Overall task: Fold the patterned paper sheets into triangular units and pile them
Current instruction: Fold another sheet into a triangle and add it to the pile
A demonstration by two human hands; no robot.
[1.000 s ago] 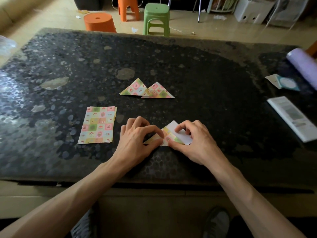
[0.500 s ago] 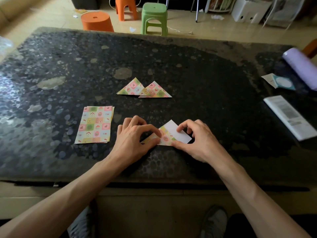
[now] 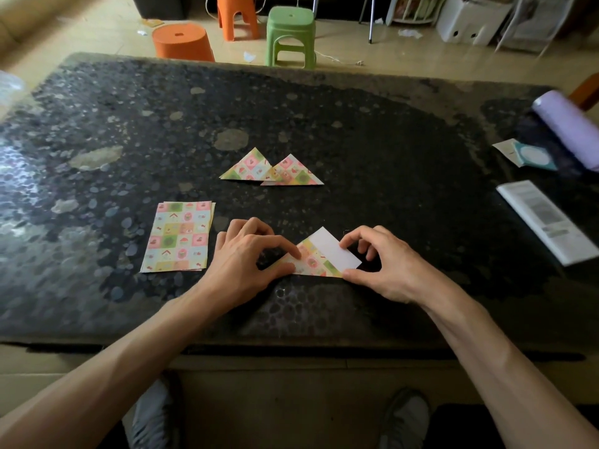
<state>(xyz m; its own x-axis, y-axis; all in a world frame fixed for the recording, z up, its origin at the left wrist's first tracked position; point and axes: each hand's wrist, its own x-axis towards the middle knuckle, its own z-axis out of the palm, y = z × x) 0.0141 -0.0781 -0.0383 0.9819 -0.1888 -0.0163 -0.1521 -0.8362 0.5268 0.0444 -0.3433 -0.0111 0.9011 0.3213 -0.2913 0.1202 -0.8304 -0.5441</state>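
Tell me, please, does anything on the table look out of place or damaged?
Nothing looks damaged or spilled. The pair of finished triangles lies side by side with corners overlapping, not truly piled. The stack of flat sheets is slightly fanned at its right edge. The half-folded sheet looks normal.

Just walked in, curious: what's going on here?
A person is folding patterned paper. Both hands work one half-folded sheet: the left hand pinches its left end, the right hand pinches its white flap. Two finished triangles lie farther back, corners overlapping, and a stack of flat sheets sits left.
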